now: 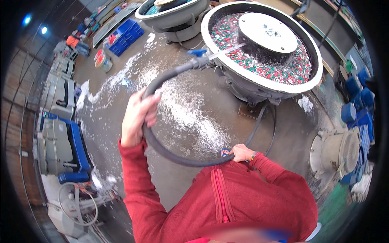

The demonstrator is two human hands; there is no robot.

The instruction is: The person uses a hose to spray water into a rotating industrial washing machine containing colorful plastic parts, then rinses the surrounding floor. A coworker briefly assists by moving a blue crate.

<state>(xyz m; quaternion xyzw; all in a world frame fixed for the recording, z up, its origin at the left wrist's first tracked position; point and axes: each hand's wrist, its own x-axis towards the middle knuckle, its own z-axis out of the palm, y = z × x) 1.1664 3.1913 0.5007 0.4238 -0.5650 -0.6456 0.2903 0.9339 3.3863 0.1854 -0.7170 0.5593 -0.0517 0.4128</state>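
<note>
A dark rubber hose [172, 156] loops in front of me, and both my hands grip it. My left hand [139, 115], raised at the left, is wrapped round the hose below its nozzle [198, 62]. My right hand [242, 152], with a band at its wrist, closes on the hose lower down near my waist. Water [227, 50] sprays from the nozzle into a big round vibratory tumbler bowl [208, 30] with a white rim. Red, green and white pieces [259, 69] fill the bowl around a central hub with a white round lid [267, 32].
A second tumbler [170, 18] stands beyond to the left. Blue crates [125, 36] and buckets [103, 62] sit on the wet floor [186, 105], which has white foam patches. Machines line the left wall. Blue drums [353, 86] and a beige machine [338, 152] stand right. A person in orange [73, 41] bends far left.
</note>
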